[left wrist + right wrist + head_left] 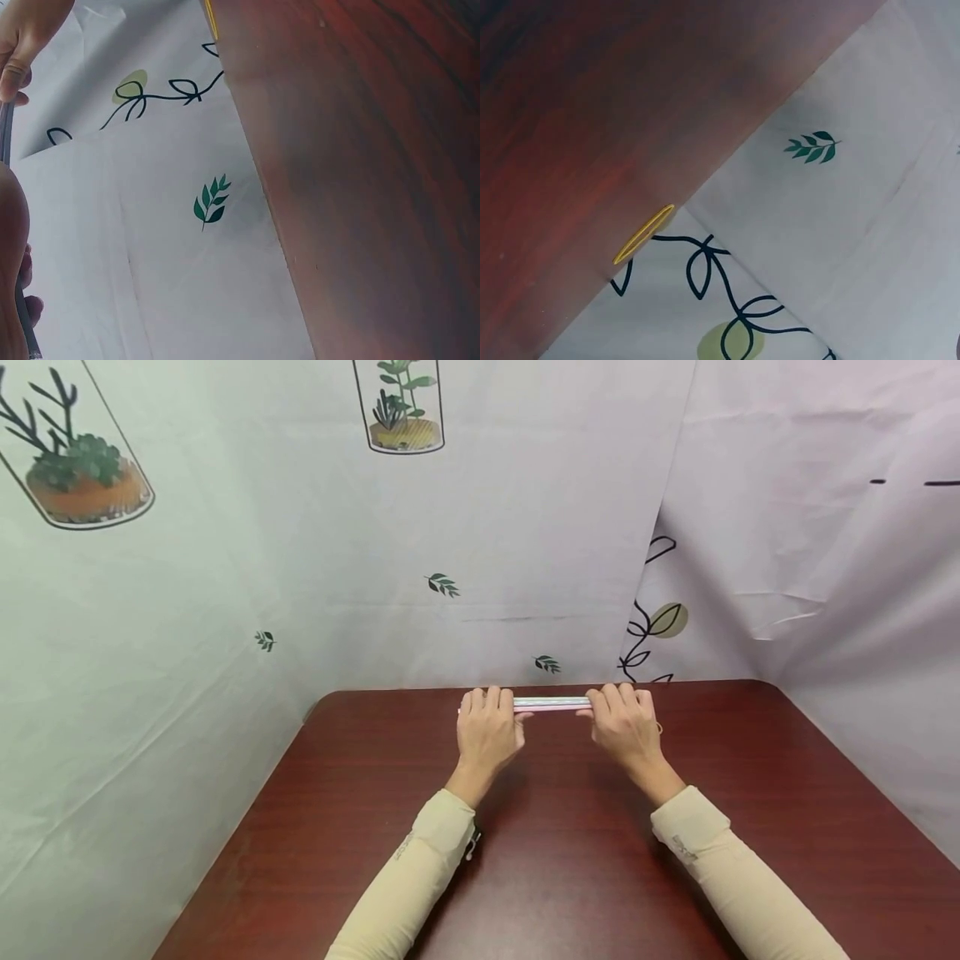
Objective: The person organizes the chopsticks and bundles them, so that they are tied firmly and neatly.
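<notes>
Both hands hold a long, thin, pale bundle (552, 702) with white, greenish and pink stripes, level above the far part of the table. Its exact kind cannot be made out; stacked sticks is how it looks. My left hand (489, 727) grips its left end, fingers curled over the top. At the other end, my right hand (624, 727) grips it the same way. From the left wrist, the bundle (6, 135) appears as a dark narrow bar between the left hand (11, 255) and the right hand (30, 37). Neither hand shows clearly in the right wrist view.
A thin yellow loop (643, 234), like a rubber band, lies at the far edge of the reddish-brown table (555, 877), close to the right hand. A white cloth (525, 527) printed with plants hangs behind and along the sides. Something small and dark (473, 842) shows beneath the left forearm.
</notes>
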Action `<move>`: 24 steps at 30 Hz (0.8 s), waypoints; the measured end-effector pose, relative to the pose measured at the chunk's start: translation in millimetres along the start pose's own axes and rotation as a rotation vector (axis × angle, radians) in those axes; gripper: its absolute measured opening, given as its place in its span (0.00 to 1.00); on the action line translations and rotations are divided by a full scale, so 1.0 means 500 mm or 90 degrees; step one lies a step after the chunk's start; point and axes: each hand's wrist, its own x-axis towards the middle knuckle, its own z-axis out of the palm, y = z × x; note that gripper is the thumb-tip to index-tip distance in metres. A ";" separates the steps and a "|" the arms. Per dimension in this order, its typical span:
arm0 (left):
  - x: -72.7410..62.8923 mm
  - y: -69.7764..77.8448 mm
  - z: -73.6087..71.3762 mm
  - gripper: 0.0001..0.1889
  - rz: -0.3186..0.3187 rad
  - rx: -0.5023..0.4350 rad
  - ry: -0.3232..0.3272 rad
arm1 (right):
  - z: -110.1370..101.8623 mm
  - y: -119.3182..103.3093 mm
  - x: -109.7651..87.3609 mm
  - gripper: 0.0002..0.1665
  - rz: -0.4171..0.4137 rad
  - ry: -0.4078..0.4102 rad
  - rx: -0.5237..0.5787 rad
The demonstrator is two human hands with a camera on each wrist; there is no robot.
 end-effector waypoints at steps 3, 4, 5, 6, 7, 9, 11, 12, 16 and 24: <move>0.000 -0.001 -0.002 0.22 -0.010 0.003 -0.006 | -0.001 -0.005 0.003 0.29 0.002 -0.002 -0.011; 0.001 0.000 -0.003 0.22 -0.013 0.006 -0.008 | -0.002 -0.008 0.005 0.30 0.005 -0.004 -0.014; 0.002 0.000 -0.004 0.23 -0.016 0.009 -0.009 | -0.003 -0.010 0.006 0.29 0.009 -0.006 -0.018; 0.004 0.000 -0.005 0.24 -0.018 0.010 -0.010 | -0.005 -0.012 0.008 0.29 0.014 -0.009 -0.021; 0.006 0.001 -0.006 0.25 -0.019 0.012 -0.010 | -0.006 -0.014 0.009 0.28 0.020 -0.014 -0.023; 0.008 0.001 -0.008 0.26 -0.023 0.014 -0.012 | -0.010 -0.018 0.011 0.26 0.031 -0.025 -0.023; 0.011 0.001 -0.010 0.25 -0.027 0.015 -0.013 | -0.014 -0.021 0.013 0.25 0.038 -0.039 -0.021; 0.011 0.001 -0.011 0.24 -0.028 0.015 -0.013 | -0.015 -0.023 0.014 0.25 0.040 -0.047 -0.020; 0.014 0.001 -0.014 0.20 -0.029 0.014 -0.015 | -0.019 -0.025 0.014 0.28 0.047 -0.069 -0.020; 0.019 0.015 -0.018 0.13 -0.029 0.006 -0.049 | -0.014 -0.023 0.008 0.32 0.059 -0.063 -0.028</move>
